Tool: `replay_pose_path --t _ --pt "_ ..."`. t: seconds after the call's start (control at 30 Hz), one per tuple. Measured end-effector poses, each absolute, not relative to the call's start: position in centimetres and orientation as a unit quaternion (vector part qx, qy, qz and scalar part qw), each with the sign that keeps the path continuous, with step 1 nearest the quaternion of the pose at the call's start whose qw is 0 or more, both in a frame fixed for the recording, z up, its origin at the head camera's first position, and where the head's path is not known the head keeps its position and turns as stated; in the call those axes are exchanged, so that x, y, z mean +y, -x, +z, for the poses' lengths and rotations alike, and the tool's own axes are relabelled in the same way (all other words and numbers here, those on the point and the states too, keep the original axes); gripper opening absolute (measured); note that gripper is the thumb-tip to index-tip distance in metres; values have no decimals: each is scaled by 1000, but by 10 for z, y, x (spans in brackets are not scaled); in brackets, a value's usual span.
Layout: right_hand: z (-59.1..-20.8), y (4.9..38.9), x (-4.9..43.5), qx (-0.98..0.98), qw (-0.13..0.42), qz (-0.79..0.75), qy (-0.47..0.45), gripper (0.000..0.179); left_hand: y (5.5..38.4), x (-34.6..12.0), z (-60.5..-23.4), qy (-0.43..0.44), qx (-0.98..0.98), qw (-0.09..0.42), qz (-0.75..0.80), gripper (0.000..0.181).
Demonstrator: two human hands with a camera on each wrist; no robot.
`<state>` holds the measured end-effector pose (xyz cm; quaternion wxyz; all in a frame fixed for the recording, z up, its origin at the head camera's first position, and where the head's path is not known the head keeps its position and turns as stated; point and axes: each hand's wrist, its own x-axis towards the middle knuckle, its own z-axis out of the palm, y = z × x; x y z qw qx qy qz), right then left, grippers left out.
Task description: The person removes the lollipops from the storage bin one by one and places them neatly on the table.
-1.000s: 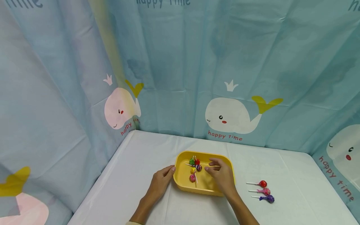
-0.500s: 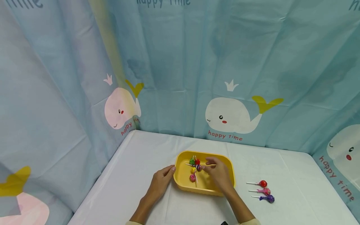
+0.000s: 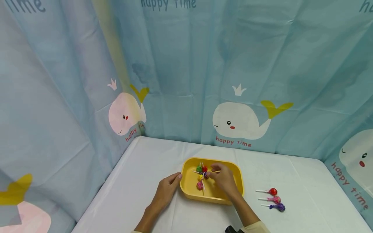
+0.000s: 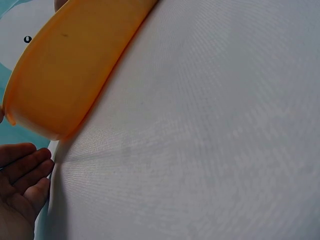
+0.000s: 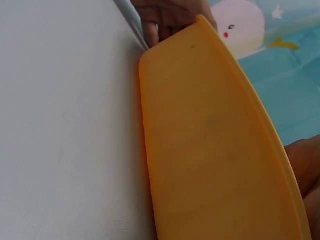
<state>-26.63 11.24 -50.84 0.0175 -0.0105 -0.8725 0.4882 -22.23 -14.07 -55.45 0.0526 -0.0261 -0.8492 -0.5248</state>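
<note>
A yellow tray (image 3: 188, 193) stands on the white-covered table, with several wrapped lollipops inside. Among them are a green one (image 3: 199, 168), a red one (image 3: 205, 169), a yellow one (image 3: 200, 178), a pink one (image 3: 199, 185) and a dark purple one (image 3: 205, 175). My left hand (image 3: 166, 190) rests its fingertips against the tray's left rim; in the left wrist view, its other fingers (image 4: 24, 169) lie loosely below the tray. My right hand (image 3: 225, 178) reaches over the tray from the right, thumb and forefinger apart, fingertips right at the dark purple lollipop.
Right of the tray, three lollipops lie in a column with sticks pointing left: red (image 3: 273, 191), pink (image 3: 277, 199) and purple (image 3: 280, 207). A blue curtain (image 3: 180, 71) printed with whales hangs behind and beside the table. A black object (image 3: 231, 229) shows by the right sleeve.
My right hand has shifted left inside the tray, its fingertips coming up to the dark purple lollipop. The left hand stays at the rim, and the lollipops beside the tray lie as before.
</note>
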Motion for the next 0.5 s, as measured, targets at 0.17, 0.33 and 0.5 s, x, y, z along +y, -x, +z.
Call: replay_pose_path --t 0.17,0.33,0.5 --pt "-513 271 112 -876 18 482 -1 30 222 -140 -556 30 -847 48 -528 60" --pt "-516 275 110 -879 2 478 -8 31 223 -140 -556 30 -847 50 -529 60" --pt "-517 277 108 -883 -4 469 -18 31 223 -141 -554 29 -847 52 -528 59"
